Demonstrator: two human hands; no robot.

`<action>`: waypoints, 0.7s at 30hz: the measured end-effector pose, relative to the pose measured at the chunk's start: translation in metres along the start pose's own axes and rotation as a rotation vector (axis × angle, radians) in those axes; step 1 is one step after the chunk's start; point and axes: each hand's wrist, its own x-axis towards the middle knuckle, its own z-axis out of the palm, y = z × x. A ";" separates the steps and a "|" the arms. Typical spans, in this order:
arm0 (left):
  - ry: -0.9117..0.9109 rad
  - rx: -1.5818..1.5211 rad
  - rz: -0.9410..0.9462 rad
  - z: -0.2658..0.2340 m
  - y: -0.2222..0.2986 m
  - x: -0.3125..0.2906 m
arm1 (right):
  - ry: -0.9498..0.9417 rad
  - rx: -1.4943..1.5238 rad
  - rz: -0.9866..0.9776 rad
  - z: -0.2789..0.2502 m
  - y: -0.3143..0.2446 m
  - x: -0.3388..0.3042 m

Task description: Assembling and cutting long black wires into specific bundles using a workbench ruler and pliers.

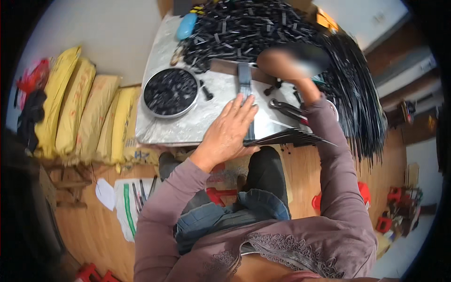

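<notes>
My left hand [228,129] lies with its fingers stretched out over a bundle of thin dark strips [244,80], near the table's front edge. The bundle runs away from me, its far end against a low brownish bar [223,67]. My right hand [282,65] is smeared by motion beyond and right of the bundle. Against it shows a dark, blurred oval shape [315,57]; I cannot tell what it is or whether the hand holds it. Pliers [284,106] lie below the right hand. More thin black strips [293,137] fan out at the front edge.
A large heap of small black pieces [239,33] covers the table's back. A round metal bowl [171,114] of black pieces stands left. Long black strips [364,113] hang over the right edge. Yellow sacks [77,110] lean at the wall; a blue object [186,27] lies back left.
</notes>
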 end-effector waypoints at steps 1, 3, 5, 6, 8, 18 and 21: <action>0.001 -0.005 -0.013 -0.003 0.001 0.000 | 0.052 -0.040 -0.059 0.011 -0.001 0.005; -0.010 0.000 -0.004 -0.003 -0.003 -0.007 | 0.123 -0.057 -0.161 0.026 -0.020 0.013; -0.017 0.005 -0.037 0.000 0.000 -0.004 | 0.111 -0.092 -0.165 0.019 -0.014 0.008; -0.023 0.005 -0.023 0.000 0.002 -0.003 | 0.091 -0.092 -0.137 0.014 -0.013 0.003; -0.059 0.065 -0.013 0.001 0.003 -0.001 | 0.317 -0.049 -0.113 0.001 0.007 -0.015; -0.077 0.071 0.021 -0.005 0.004 -0.003 | 0.220 -0.295 0.188 -0.048 0.068 -0.076; -0.077 0.066 0.041 -0.004 0.004 -0.002 | 0.263 -0.309 0.205 -0.057 0.070 -0.077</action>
